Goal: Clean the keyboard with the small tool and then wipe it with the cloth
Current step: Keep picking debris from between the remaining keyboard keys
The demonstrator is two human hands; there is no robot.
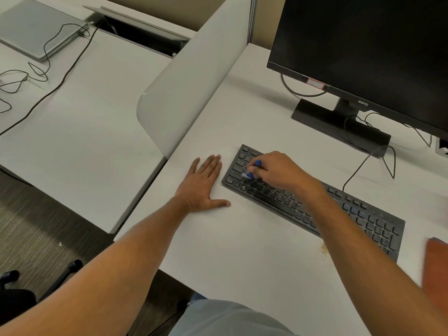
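Note:
A black keyboard [358,214] lies slanted on the white desk [242,251]. My right hand [278,170] hovers over its left end and pinches a small blue brush [253,169], whose pale bristles touch the keys near the left edge. My left hand [204,185] lies flat on the desk just left of the keyboard, fingers straight and thumb spread toward it. An orange-brown cloth [436,267] shows at the right edge of the frame, partly cut off.
A black monitor [363,49] on its stand [339,124] rises behind the keyboard, with cables [368,163] trailing on the desk. A white divider panel [194,88] separates a neighbouring desk holding a closed laptop [36,27] and loose wires. A chair base is at lower left.

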